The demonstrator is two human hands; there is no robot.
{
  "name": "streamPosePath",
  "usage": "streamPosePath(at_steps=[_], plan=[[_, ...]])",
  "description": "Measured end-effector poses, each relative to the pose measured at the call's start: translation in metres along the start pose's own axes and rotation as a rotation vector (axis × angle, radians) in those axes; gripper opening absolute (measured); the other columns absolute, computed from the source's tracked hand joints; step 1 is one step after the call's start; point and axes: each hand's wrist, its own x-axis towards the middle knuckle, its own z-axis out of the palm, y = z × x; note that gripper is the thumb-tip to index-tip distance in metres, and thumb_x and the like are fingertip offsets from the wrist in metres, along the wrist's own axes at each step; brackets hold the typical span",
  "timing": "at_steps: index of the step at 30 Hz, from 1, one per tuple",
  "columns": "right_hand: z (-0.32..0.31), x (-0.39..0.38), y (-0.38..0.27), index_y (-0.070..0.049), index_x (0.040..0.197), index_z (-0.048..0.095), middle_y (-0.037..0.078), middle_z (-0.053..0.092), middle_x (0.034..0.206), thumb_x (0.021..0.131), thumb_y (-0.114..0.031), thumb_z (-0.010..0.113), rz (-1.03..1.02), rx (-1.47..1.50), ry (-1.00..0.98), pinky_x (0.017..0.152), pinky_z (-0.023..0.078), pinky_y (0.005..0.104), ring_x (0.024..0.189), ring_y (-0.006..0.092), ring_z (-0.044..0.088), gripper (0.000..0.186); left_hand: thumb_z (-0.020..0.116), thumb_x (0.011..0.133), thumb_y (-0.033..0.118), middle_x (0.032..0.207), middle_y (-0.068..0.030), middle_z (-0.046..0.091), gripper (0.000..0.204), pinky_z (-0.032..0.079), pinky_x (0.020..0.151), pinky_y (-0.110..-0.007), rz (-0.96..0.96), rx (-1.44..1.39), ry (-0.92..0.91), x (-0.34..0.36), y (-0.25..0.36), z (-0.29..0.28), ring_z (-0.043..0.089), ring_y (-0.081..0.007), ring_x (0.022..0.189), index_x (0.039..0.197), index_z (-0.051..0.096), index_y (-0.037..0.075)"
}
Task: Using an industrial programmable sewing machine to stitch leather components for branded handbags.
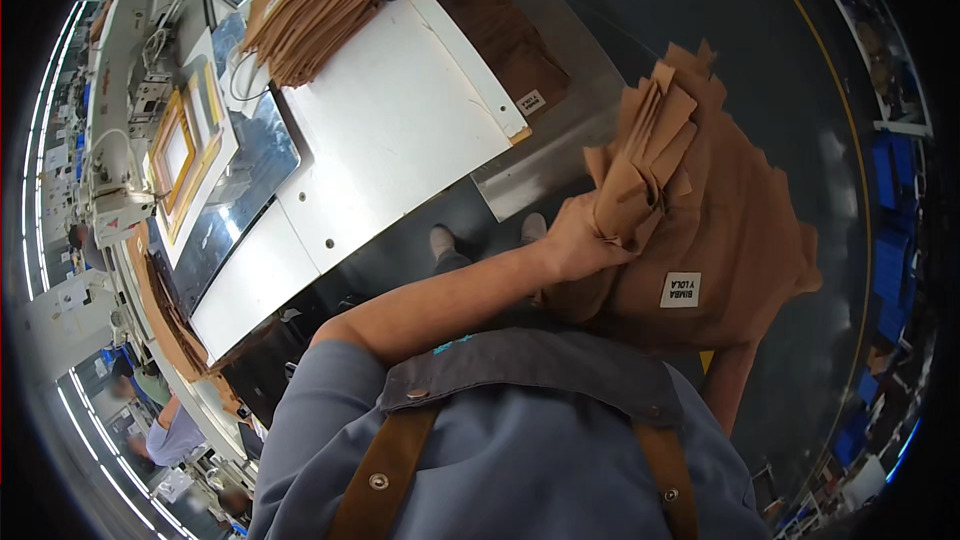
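Observation:
My left hand (pixel 585 235) is closed around the gathered, folded edge of a thick bundle of brown fabric pieces (pixel 730 220), which fans out to the right and bears a small white label (pixel 681 289). My right forearm (pixel 730 380) rises from the lower right and disappears under the bundle, so that hand and its fingers are hidden.
A white machine table (pixel 390 130) holds a stack of brown pieces (pixel 310 15) and yellow frames (pixel 172 155). A metal board (pixel 520 180) carries more brown fabric (pixel 490 30). Blue bins (pixel 890 230) line the right, beyond a yellow floor line. Co-workers (pixel 175 425) appear lower left.

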Motion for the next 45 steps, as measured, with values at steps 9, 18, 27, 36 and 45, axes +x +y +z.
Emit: streamPosePath(at_steps=[9,18,27,36,45], plan=[[0.065,0.000,0.111,0.000,0.149,0.050,0.013,0.063,0.138,0.101,-0.027,0.070,-0.066,-0.017,0.198,0.103,0.054,0.0360,0.121,0.0228,0.065,0.059,0.088,0.083,0.012,0.145,-0.0131,0.055,0.087,0.046,0.112,-0.036,-0.679,-0.507,-0.015,-0.056,-0.141,0.029,0.052,-0.0240,0.137,0.154,0.041,-0.001],[0.069,0.164,0.143,0.000,0.149,0.049,0.013,0.063,0.139,0.101,-0.029,0.071,-0.126,-0.022,0.324,0.105,0.054,0.0360,0.122,0.0232,0.065,0.060,0.088,0.084,0.009,0.131,-0.0121,0.059,0.063,0.054,0.102,-0.037,-1.030,-0.614,0.450,-0.097,-0.196,-0.040,0.059,-0.0256,0.125,0.137,0.055,0.003],[0.038,0.237,0.192,-0.002,0.162,0.025,0.016,0.039,0.161,0.095,-0.051,0.075,0.022,0.101,0.320,0.120,0.041,0.0446,0.149,0.0301,0.040,0.096,0.092,0.082,0.028,0.158,-0.0150,0.045,0.100,0.039,0.118,-0.044,-1.213,-0.640,0.580,-0.114,-0.325,-0.034,0.045,-0.0310,0.144,0.157,0.031,0.002],[0.041,0.227,0.226,0.001,0.163,0.020,0.019,0.038,0.161,0.091,-0.034,0.081,0.046,-0.231,0.358,0.121,0.038,0.0437,0.149,0.0303,0.039,0.101,0.093,0.080,0.019,0.151,-0.0181,0.054,0.093,0.043,0.116,-0.040,-1.226,-0.568,0.599,-0.127,-0.357,-0.042,0.053,-0.0322,0.138,0.152,0.039,-0.005],[0.086,0.257,0.215,0.003,0.161,0.024,0.019,0.041,0.159,0.090,-0.014,0.082,-0.010,-0.270,0.421,0.121,0.038,0.0398,0.146,0.0302,0.043,0.093,0.085,0.086,0.008,0.140,-0.0183,0.063,0.070,0.050,0.109,-0.037,-1.040,-0.407,0.648,-0.108,-0.350,-0.058,0.063,-0.0303,0.126,0.145,0.049,-0.007]])
